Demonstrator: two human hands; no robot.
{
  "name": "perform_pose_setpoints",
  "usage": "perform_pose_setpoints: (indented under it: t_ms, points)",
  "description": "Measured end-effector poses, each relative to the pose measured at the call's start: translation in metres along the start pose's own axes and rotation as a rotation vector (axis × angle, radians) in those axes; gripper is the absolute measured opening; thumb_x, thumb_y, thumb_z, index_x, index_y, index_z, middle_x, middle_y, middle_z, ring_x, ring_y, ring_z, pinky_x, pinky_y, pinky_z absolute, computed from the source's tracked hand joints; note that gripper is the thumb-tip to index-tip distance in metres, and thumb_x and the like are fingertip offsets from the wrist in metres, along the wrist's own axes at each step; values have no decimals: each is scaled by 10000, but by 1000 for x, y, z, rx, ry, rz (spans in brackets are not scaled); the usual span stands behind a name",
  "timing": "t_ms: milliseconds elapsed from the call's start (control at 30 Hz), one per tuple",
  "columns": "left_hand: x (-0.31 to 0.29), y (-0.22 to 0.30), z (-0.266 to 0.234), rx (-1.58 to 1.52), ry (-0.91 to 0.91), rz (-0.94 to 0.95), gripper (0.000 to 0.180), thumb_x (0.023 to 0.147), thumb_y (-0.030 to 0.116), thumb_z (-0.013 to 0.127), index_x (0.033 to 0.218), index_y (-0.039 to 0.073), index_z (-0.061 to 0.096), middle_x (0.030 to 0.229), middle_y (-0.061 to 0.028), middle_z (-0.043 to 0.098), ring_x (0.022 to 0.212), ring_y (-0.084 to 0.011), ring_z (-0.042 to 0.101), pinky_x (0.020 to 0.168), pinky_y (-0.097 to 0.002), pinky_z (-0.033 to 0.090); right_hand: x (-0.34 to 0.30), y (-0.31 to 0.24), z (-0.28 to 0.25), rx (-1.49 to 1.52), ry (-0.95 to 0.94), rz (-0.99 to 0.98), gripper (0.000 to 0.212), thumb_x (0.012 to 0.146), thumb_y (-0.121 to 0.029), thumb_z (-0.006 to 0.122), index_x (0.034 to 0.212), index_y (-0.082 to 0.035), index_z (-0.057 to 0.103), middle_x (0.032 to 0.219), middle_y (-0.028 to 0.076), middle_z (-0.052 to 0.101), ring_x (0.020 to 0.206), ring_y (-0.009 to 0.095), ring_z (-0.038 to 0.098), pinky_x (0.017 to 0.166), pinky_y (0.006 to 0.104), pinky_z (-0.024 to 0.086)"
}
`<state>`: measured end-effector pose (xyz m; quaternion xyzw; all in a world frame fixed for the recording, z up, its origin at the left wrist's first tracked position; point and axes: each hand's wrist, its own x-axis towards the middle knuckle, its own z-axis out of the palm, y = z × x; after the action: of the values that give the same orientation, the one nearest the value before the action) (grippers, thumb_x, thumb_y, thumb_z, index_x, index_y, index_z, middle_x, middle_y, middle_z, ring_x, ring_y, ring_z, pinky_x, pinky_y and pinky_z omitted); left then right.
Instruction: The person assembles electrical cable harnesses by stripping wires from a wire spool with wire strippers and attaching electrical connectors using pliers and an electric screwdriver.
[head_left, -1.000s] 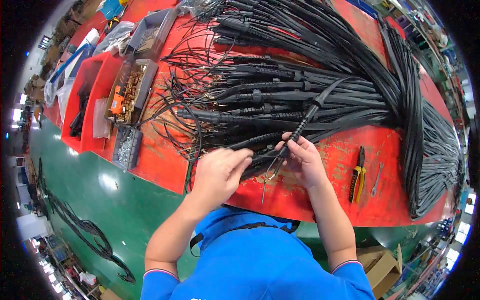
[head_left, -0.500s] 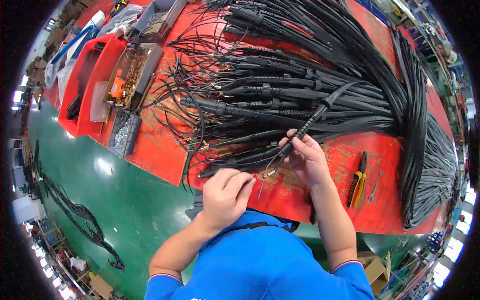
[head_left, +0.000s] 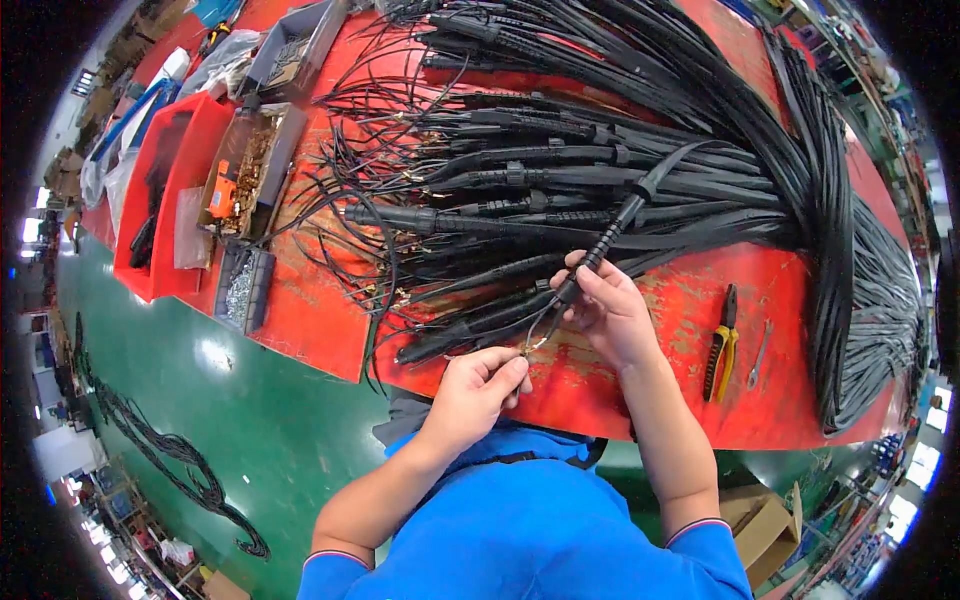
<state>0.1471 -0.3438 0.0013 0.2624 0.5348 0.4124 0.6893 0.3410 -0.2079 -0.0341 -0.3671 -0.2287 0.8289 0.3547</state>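
My right hand (head_left: pixel 610 305) is closed around the black ribbed end of a cable (head_left: pixel 609 236), whose flat part runs back into the big bundle. Thin wires with brass-coloured terminals (head_left: pixel 537 345) stick out of that end toward my left. Thumb and fingers of my left hand (head_left: pixel 487 388) pinch one of these wires near its tip; the tip itself is hidden by the fingers. Just beyond both hands lies a large bundle of similar black cables (head_left: pixel 560 185), with loose wire ends fanned out to the left.
Yellow-and-black pliers (head_left: pixel 721 345) and a small wrench (head_left: pixel 760 355) lie right of my right hand on the red tabletop (head_left: pixel 300 330). At left stand a red bin (head_left: pixel 165 280), a box of brass terminals (head_left: pixel 256 165) and a box of small silver parts (head_left: pixel 243 290). Black cable (head_left: pixel 180 450) lies on the green floor.
My left hand has moved right to the wire ends and now pinches one of the wires. The right hand keeps its hold on the cable. The view has shifted slightly.
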Motion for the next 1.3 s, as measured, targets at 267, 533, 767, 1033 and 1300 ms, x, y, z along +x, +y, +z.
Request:
perform_pose_setpoints:
  t_ms: [267, 533, 767, 1033, 1300]
  points:
    - [4, 1, -2, -66, 45, -3, 299, 1082, 227, 600, 863, 37, 674, 746, 67, 569, 667, -22, 443, 600, -225, 360, -35, 1, 5, -326, 204, -82, 318, 1060, -208, 607, 1281, 19, 629, 1079, 104, 736, 846, 140, 691, 737, 284, 572]
    - [7, -8, -6, -208, 2, -79, 252, 1085, 221, 599, 1077, 9, 736, 787, 41, 628, 660, -25, 454, 593, -211, 371, -97, -14, -26, -998, 424, -405, 221, 1020, -96, 634, 1202, 22, 677, 1044, 87, 739, 874, 139, 672, 818, 288, 544]
    - [10, -18, -10, -239, -28, -94, 260, 1066, 232, 631, 1139, 6, 737, 818, 9, 678, 637, -47, 497, 562, -206, 381, -144, -13, -57, -1581, 611, -340, 691, 834, -258, 835, 1415, -32, 536, 1399, 205, 536, 1323, 373, 509, 1126, 456, 421]
    - [8, -11, -11, -187, -65, -105, 266, 1081, 232, 600, 1143, 6, 726, 827, 3, 680, 649, -50, 503, 573, -212, 387, -163, 11, -56, -1813, 538, -171, 1035, 697, -411, 936, 1521, -25, 443, 1433, 252, 494, 1332, 437, 481, 1138, 506, 406]
    - [2, -14, -13, -188, -65, -46, 257, 1078, 220, 607, 1160, 6, 724, 832, -1, 681, 662, -51, 505, 583, -209, 389, -153, 5, -52, -1789, 446, -124, 907, 719, -198, 849, 1503, -29, 427, 1372, 258, 523, 1245, 448, 558, 1042, 487, 495]
